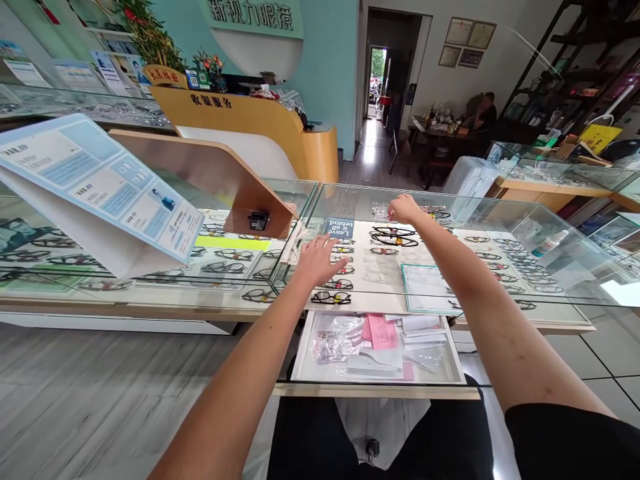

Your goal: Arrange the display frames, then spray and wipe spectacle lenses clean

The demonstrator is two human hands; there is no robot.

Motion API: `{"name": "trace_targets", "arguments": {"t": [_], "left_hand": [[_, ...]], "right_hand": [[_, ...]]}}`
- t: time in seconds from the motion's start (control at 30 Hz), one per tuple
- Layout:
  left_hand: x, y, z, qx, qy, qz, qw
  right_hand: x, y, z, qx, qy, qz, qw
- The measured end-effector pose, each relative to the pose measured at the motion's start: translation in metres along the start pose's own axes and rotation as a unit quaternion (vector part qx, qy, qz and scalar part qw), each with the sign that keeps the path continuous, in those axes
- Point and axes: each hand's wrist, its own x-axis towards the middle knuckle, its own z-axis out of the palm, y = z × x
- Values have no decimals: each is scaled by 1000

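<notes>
My left hand [320,260] is over the glass display case [370,193], fingers spread, with nothing in it. Rows of glasses frames show beneath the glass, among them a dark pair [331,298] just below that hand. Farther forward, near the back edge of the case, my right hand [404,209] is closed with its fingers curled down; what it holds, if anything, is hidden. Several dark glasses [394,236] lie just in front of it. A white card with a green border [427,288] lies to the left of my right forearm.
An open drawer [377,392] with plastic bags and a pink paper [383,331] sits above my lap. On the left stand a folded blue leaflet [100,180] and a brown-backed panel [210,167]. A person [484,115] sits at a far table.
</notes>
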Motion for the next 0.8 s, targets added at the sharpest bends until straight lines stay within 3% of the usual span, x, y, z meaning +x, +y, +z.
{"name": "trace_targets", "arguments": {"t": [0.2,0.8], "left_hand": [[0,0,-1,0,1,1,1000],[0,1,-3,-2,6,1,1000]], "right_hand": [[15,12,14,13,-24,17,999],[1,12,7,41,-69,59,995]]}}
